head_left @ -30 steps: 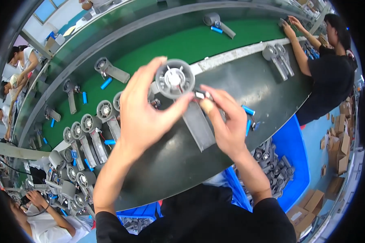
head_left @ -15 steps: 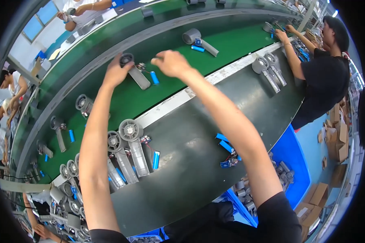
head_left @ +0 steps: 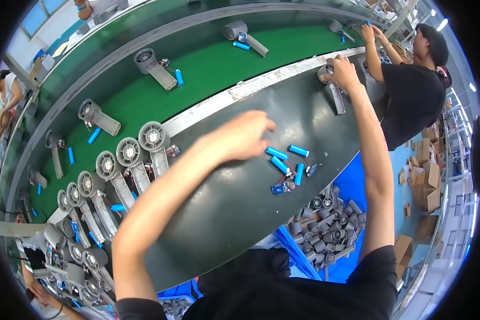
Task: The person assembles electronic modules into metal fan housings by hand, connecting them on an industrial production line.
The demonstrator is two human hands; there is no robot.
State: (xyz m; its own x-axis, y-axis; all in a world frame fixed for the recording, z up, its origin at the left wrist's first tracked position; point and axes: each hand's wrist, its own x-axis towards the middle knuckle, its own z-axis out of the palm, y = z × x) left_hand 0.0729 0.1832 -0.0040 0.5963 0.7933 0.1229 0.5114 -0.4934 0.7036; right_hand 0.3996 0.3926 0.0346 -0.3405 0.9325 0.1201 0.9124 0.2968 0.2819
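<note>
Near the table's far right, my right hand [head_left: 343,73] is closed around the round end of a grey plastic fan housing [head_left: 336,100], whose long handle part points toward me. Over the middle of the dark table [head_left: 224,213] hovers my left hand [head_left: 249,135], somewhat blurred, fingers apart and nothing visible in them. Just right of it lie several blue cylindrical batteries [head_left: 279,165] wired to small circuit boards [head_left: 279,188]. A row of similar fan housings [head_left: 153,136] stands along the table's left, partly hidden by my left forearm.
Beyond a pale ledge [head_left: 240,92], a green conveyor belt [head_left: 208,74] carries spaced housings [head_left: 157,72] with batteries beside them. A blue bin [head_left: 352,181] full of grey parts sits below the table's near edge. A co-worker [head_left: 416,90] works at the right; cardboard boxes [head_left: 426,181] lie behind.
My left hand has let go of a housing on the belt and come back over the table. My right hand has moved right and taken hold of a housing. The view has shifted.
</note>
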